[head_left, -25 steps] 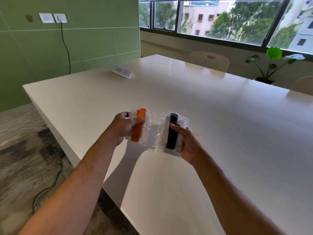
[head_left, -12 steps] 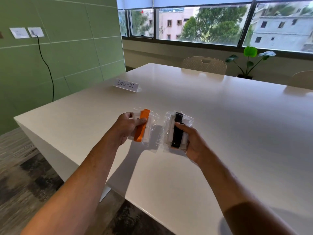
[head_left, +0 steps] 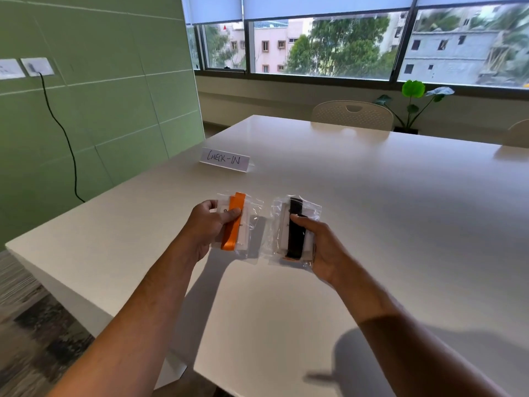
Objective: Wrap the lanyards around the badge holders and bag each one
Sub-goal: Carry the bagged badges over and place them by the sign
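A: How many bags?
B: Two, one per hand, held side by side above the white table. The left hand is closed on the left bag, thumb pressed across its orange lanyard. The right hand is closed on the right bag, thumb on its black lanyard.
A: What has changed?
B: The hands keep the same hold as half a second ago; the view has swung, so the one CHECK-IN sign now sits more central.
A: And the contents?
B: Each clear, crinkled bag shows a white badge holder with its lanyard wound lengthwise around it.
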The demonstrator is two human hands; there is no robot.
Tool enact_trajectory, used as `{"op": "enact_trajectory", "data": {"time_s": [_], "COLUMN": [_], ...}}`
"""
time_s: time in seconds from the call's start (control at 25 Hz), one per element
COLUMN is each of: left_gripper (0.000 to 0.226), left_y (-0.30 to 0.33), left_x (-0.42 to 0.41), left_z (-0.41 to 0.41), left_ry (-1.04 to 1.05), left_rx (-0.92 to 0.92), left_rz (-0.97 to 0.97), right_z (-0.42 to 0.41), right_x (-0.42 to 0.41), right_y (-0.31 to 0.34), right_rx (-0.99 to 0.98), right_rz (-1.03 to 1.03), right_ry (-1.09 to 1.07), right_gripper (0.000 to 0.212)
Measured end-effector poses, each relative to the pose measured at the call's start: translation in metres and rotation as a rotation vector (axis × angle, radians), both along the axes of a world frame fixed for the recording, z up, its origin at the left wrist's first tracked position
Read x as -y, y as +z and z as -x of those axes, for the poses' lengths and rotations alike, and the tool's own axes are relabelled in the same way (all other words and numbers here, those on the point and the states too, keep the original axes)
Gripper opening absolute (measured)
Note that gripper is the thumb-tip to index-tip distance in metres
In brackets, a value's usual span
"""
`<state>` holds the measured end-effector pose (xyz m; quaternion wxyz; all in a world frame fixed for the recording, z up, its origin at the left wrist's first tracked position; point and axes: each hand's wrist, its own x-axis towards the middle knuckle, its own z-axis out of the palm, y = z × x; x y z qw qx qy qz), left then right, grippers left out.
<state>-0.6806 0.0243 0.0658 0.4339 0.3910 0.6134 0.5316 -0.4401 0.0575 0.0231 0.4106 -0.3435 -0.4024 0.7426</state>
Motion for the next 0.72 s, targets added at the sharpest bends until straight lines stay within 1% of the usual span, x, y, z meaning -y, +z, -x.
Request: {"op": "enact_trajectory", "data": {"time_s": [0.28, 0.44, 0.64, 0.72], "left_gripper": [0.052, 0.052, 0.056, 0.057], "left_y": [0.003, 0.012, 0.011, 0.008], "left_x": [-0.073, -0.110, -0.142, -0.155], "left_z": [0.078, 0.118, 0.153, 0.167], "left_ry": [-0.038, -0.066, -0.102, -0.112], "left_rx": [-0.066, -0.085, -0.070, -0.055], "left_rz": [0.018, 0.022, 0.047, 0.066], "right_z": [0.078, 0.118, 0.152, 0.163], "right_x": [-0.071, -0.099, -0.116, -0.119], "right_y": [0.007, 0.017, 0.021, 0.022], "right_rx": [-0.005, -0.034, -0.012, 0.021], "right_rz": [-0.008, -0.025, -0.012, -0.001], "right_ry": [-0.033, -0.055, -0.064, -0.110], "right_gripper": [0.062, 0.054, 0.057, 0.060]}}
